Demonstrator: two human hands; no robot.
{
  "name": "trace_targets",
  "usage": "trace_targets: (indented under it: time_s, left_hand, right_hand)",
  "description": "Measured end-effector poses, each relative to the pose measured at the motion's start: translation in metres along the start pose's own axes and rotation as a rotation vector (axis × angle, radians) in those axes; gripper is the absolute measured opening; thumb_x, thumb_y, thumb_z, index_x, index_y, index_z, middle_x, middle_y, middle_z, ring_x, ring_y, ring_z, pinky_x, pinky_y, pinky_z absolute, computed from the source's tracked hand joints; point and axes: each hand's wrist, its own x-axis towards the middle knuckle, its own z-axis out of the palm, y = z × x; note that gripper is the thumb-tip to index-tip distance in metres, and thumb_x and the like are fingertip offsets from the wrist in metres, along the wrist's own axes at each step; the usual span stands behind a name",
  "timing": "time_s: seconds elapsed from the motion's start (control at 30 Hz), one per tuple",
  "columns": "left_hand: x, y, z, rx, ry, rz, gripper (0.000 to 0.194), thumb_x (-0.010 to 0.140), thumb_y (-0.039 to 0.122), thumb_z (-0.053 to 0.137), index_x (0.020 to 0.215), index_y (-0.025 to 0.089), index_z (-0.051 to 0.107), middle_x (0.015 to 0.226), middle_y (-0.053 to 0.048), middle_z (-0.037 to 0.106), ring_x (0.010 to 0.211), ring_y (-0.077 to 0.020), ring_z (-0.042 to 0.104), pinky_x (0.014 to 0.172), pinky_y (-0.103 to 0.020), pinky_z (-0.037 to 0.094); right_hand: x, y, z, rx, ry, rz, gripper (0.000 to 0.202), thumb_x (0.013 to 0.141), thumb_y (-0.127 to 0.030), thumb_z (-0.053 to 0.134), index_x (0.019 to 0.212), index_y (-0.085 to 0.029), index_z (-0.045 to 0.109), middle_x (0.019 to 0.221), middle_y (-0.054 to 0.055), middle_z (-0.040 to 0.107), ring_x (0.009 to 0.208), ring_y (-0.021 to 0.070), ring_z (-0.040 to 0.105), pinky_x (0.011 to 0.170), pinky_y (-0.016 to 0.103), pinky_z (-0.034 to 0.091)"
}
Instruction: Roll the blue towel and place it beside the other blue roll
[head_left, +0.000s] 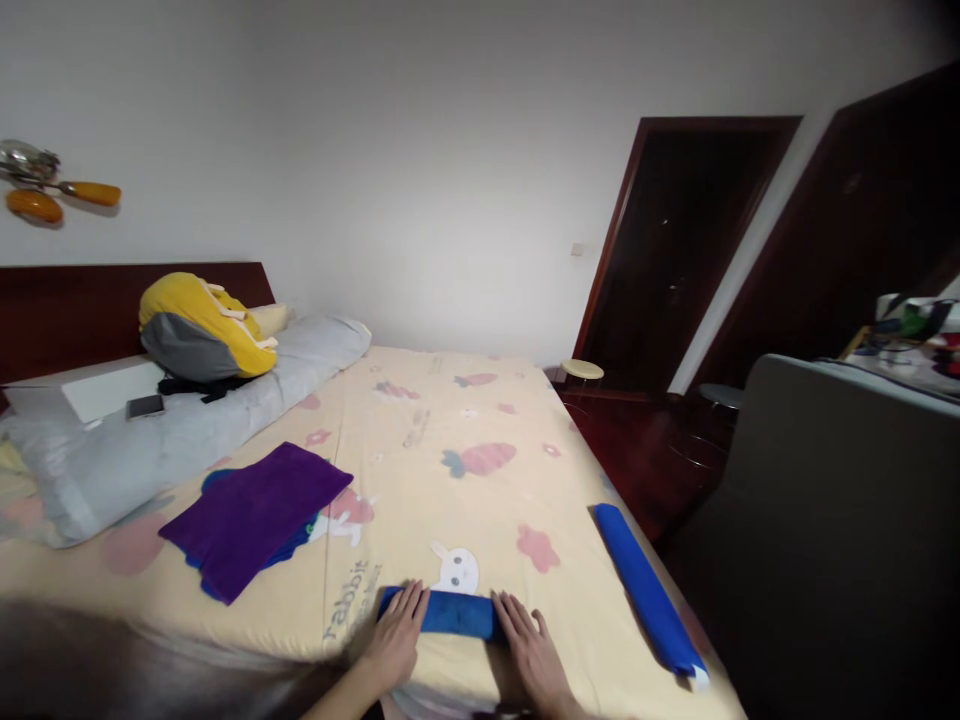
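Note:
A folded blue towel [459,613] lies as a narrow strip near the front edge of the bed. My left hand [399,635] rests flat on its left end, fingers stretched forward. On the right end lies my right hand [529,645], fingers extended and the thumb a little apart. Both palms face down and hide the ends of the strip. To the left, a purple cloth [259,515] is spread over some blue cloths [214,480] that show only at their edges.
A long blue folded umbrella-like bundle [649,595] lies along the bed's right edge. At the left are a grey bolster [172,430], a yellow and grey bag [202,325] and a dark phone-like object [145,407]. A grey panel [840,520] stands beyond the right edge, near a stool [582,370].

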Motion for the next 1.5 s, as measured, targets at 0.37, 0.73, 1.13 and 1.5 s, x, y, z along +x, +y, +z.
trace_targets:
  time_s: [0.37,0.73,1.13,1.5]
  left_hand:
    - [0.022,0.038,0.024,-0.148,0.121,0.106,0.077,0.081,0.016,0.039,0.151,0.022,0.008,0.162,0.0,0.009,0.149,-0.02,0.011,0.124,-0.045,0.017]
    - [0.003,-0.015,0.033,-0.014,0.308,0.108,0.073,0.091,0.035,0.04,0.15,0.03,-0.004,0.161,0.002,0.017,0.147,-0.0197,0.024,0.119,-0.04,0.027]
    - [0.004,-0.002,0.043,0.017,0.356,-0.218,0.073,0.08,0.023,0.043,0.148,0.027,0.02,0.16,-0.004,0.02,0.148,-0.0274,0.019,0.117,-0.057,0.019]
    - [0.021,-0.012,0.055,-0.273,0.415,-0.215,0.063,0.073,0.012,0.046,0.134,0.028,0.052,0.143,-0.004,0.054,0.135,-0.0233,0.046,0.115,-0.049,0.034]
  right_hand:
    - [0.041,-0.064,0.004,0.146,0.06,-0.199,0.076,0.084,-0.021,0.046,0.149,-0.018,0.008,0.156,0.009,0.025,0.144,0.0259,0.028,0.115,0.045,0.036]
    - [0.005,-0.009,-0.013,0.181,0.08,-0.086,0.065,0.094,-0.039,0.036,0.15,-0.028,0.006,0.155,0.005,0.031,0.141,0.0246,0.034,0.114,0.046,0.035]
    - [0.013,-0.006,-0.037,0.531,0.004,0.136,0.074,0.063,-0.011,0.042,0.136,-0.021,0.048,0.143,0.009,0.053,0.134,0.0239,0.045,0.11,0.045,0.037]
    - [0.058,-0.018,-0.191,0.724,0.064,0.042,0.023,0.065,-0.015,0.055,0.082,-0.022,0.069,0.078,0.0,0.07,0.074,0.0154,0.06,0.07,0.027,0.044]
